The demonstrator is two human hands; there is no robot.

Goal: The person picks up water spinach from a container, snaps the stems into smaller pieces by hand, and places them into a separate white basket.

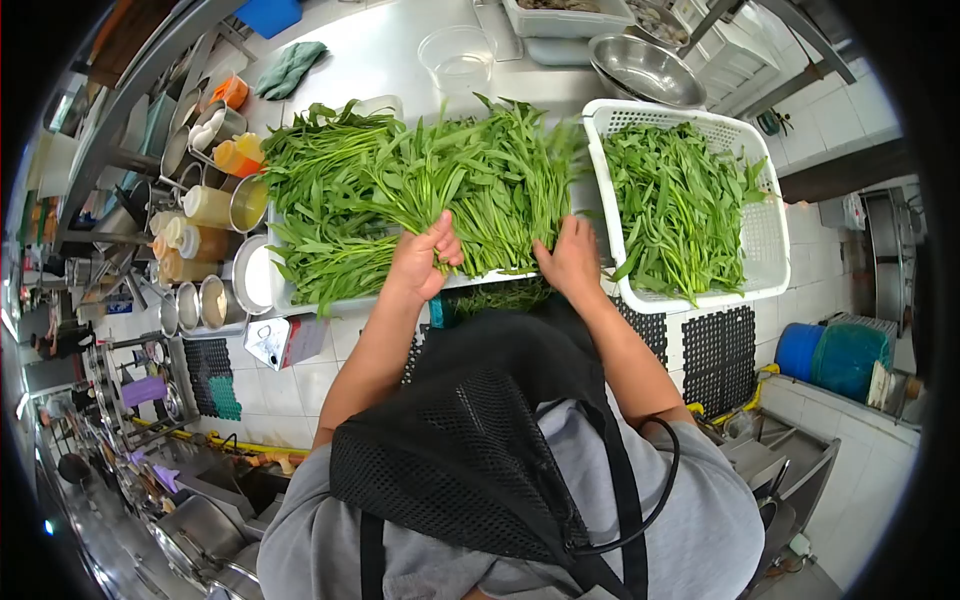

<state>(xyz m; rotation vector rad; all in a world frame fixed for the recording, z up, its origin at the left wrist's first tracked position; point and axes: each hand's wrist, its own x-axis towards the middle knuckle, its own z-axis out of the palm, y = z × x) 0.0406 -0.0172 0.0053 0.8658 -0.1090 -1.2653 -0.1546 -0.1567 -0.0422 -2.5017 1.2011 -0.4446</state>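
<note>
Long leafy green stems [330, 190] lie spread over a pale tray in front of me. My left hand [427, 258] is closed round the lower stems of an upright bunch [425, 185], its leaves fanning away from me. At the right part of the pile, my right hand [572, 256] bends round the stem ends near the tray's front edge; its fingertips are partly hidden against the greens. To the right stands a white perforated basket [768, 235] with more leafy stems [675, 205] inside.
Sauce bottles [205, 207] and metal pots [212, 300] crowd the left side. A clear plastic bowl [457, 57], a green cloth [291, 70] and a metal bowl [648, 70] are at the far side. A blue bin [800, 350] stands at the lower right.
</note>
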